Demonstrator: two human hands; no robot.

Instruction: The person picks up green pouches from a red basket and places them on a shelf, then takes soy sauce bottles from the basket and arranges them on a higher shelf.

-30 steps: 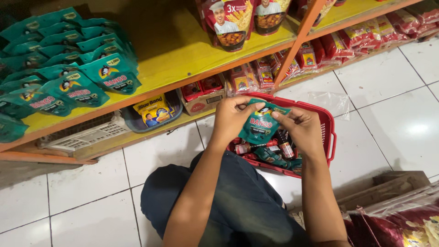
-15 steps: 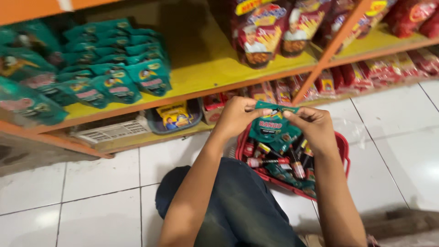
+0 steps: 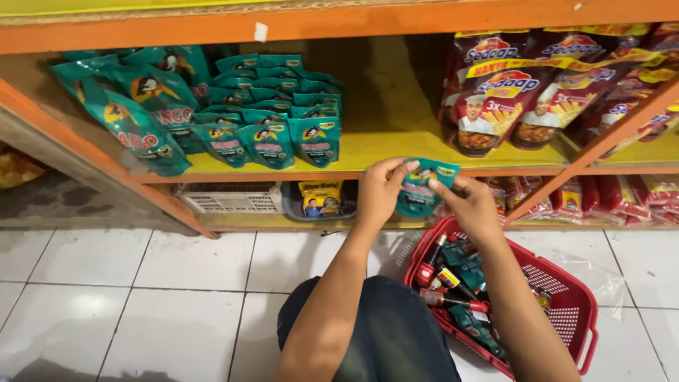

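Note:
My left hand and my right hand together grip a teal pouch, held up in front of the yellow shelf edge. Below my right forearm a red shopping basket rests on the tiled floor, filled with more teal pouches and small dark bottles. On the shelf to the left stand rows of matching teal pouches. My knee in dark trousers is at the bottom centre.
Red and yellow snack bags fill the shelf's right side behind an orange diagonal brace. Under the shelf sit a white crate, a dark tray with a yellow pack and red packets. White floor tiles spread left.
Both hands have lifted the teal pouch up from over the basket toward the shelf edge. The view has tilted up and closer to the shelves.

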